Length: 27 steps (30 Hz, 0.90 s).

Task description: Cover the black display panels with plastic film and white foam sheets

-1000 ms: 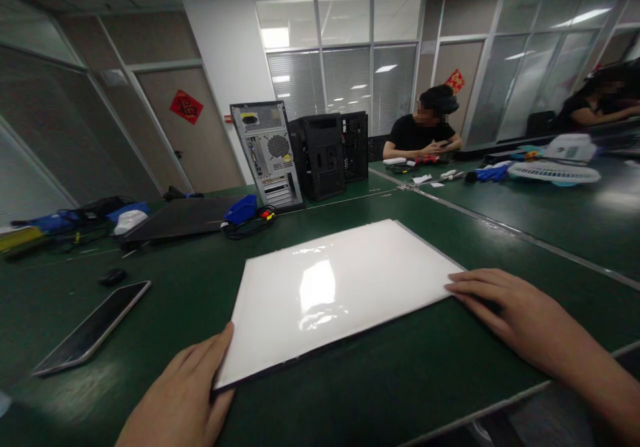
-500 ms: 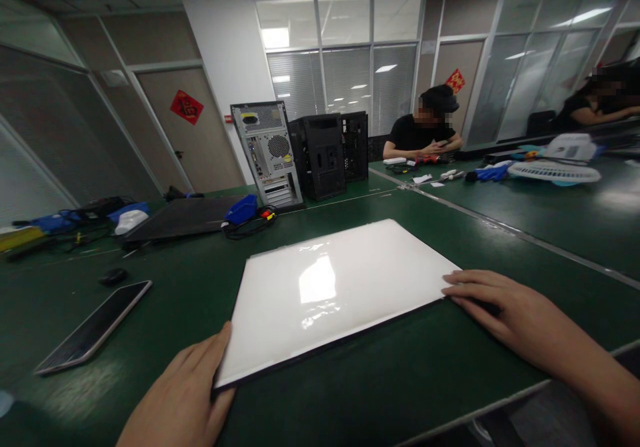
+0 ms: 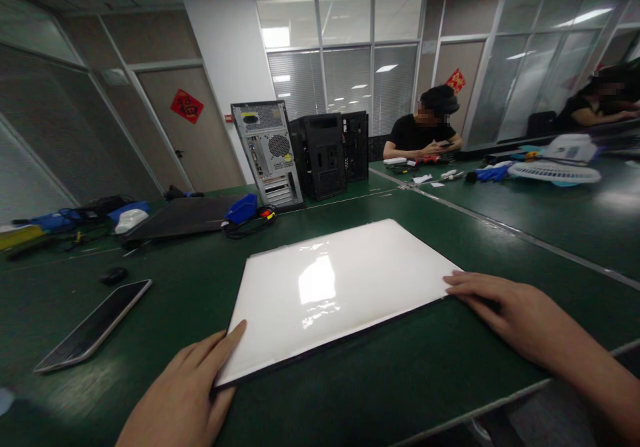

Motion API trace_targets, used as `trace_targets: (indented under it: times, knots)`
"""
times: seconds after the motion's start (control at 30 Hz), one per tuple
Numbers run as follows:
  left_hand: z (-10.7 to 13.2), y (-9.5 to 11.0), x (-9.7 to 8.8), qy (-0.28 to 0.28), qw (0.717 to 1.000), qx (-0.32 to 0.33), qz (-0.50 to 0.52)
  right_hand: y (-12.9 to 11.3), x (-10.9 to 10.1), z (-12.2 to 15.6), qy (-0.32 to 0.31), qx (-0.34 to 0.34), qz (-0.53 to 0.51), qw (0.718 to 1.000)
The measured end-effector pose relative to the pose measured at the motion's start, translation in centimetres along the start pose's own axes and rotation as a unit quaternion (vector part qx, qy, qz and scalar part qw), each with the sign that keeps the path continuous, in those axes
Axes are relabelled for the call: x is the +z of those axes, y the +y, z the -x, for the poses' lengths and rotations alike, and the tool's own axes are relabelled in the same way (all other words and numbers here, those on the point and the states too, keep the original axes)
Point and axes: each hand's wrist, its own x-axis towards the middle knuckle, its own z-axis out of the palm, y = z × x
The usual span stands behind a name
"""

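A flat, glossy white panel (image 3: pixel 360 273) with a thin dark edge lies in front of me on the green table, bright light reflected in its surface. My left hand (image 3: pixel 187 383) grips its near left corner, the index fingertip resting on the white face and the thumb at the front edge. At the near right corner, my right hand (image 3: pixel 505 307) has its fingertips on the panel's edge with the thumb lower down. That thumb's tip is partly hidden, so how firmly it pinches is hard to see.
To the left lie a flat dark-faced device (image 3: pixel 95 327) and a black mouse (image 3: pixel 114 275). Behind stand a silver computer tower (image 3: pixel 267 153) and black computer cases (image 3: pixel 323 157). A blue object (image 3: pixel 241 209) with cables sits nearby. A co-worker (image 3: pixel 425 130) sits across the table.
My left index finger has moved right, from the panel's edge onto its white face. The fingers of my right hand have drawn slightly closer together. The panel stays in place.
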Motion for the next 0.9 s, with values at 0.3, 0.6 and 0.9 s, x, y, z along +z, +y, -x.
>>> trace_targets:
  times: [0.3, 0.6, 0.9]
  knots:
    - [0.2, -0.5, 0.8, 0.035, 0.999, 0.008, 0.000, -0.3, 0.0, -0.2, 0.001, 0.012, -0.004, 1.000]
    - [0.6, -0.9, 1.1, 0.078, 0.996, 0.040, -0.017, -0.6, -0.3, -0.2, -0.001, 0.026, 0.014, 1.000]
    - [0.5, -1.1, 1.2, 0.159, 0.984, 0.071, -0.023, -0.3, 0.1, -0.3, -0.012, 0.073, 0.041, 0.996]
